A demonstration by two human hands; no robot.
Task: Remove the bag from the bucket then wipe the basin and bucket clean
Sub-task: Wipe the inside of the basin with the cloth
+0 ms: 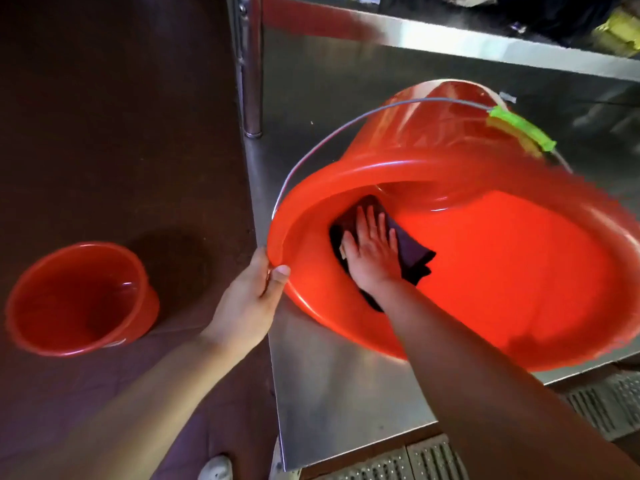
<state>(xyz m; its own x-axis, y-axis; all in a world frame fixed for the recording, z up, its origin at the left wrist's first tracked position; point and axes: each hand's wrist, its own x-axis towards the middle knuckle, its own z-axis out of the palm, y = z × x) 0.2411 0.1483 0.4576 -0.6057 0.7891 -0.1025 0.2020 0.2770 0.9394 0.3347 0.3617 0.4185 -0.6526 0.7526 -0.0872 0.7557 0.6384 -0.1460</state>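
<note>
A large red bucket lies tilted on its side on a steel shelf, its mouth facing me. Its wire handle carries a green grip. My left hand grips the bucket's rim at the left, thumb over the lip. Inside the bucket, my right hand presses flat with straight fingers on a dark purple cloth against the inner wall. A smaller red basin stands upright on the dark floor at the left. No bag is in view.
The steel shelf has a sharp front corner near my left forearm. A steel post rises at the shelf's back left. Metal floor grating lies below the shelf. Yellow items sit on an upper shelf at top right.
</note>
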